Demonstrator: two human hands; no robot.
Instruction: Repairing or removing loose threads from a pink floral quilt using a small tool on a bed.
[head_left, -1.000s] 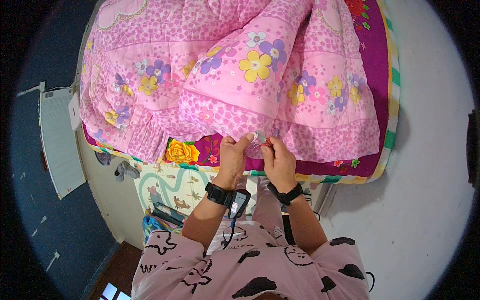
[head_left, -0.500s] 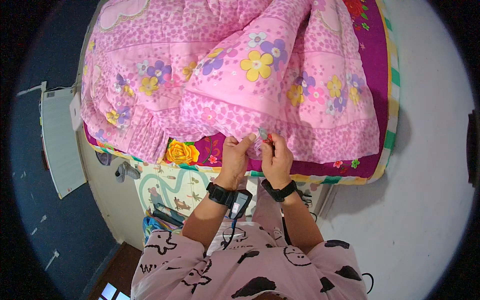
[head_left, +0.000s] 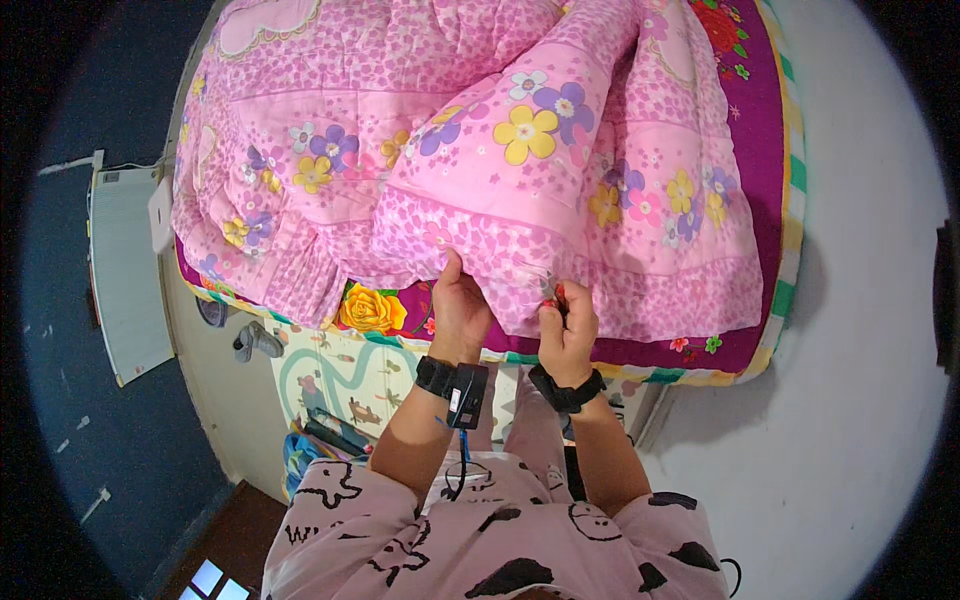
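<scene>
A pink floral quilt (head_left: 470, 205) lies bunched over the bed, its near edge hanging toward me. My left hand (head_left: 460, 312) grips that edge, thumb on top and the other fingers underneath. To its right, my right hand (head_left: 570, 335) is closed around a small tool with a grey metal tip and red parts (head_left: 550, 292), perhaps small scissors. The tip rests at the quilt's edge; my fingers cover most of the tool, so its exact kind is hidden.
Below the quilt shows a purple flowered bed sheet (head_left: 770, 200) with a green, white and yellow border. Grey shoes (head_left: 258, 342) stand on the floor at left, by a patterned mat (head_left: 345, 380). A whiteboard (head_left: 130, 280) leans on the dark blue wall; a white wall (head_left: 860, 400) rises at right.
My left hand has moved away from the tool and now holds the quilt's edge farther left. My right hand has shifted slightly right and nearer me, still with the tool.
</scene>
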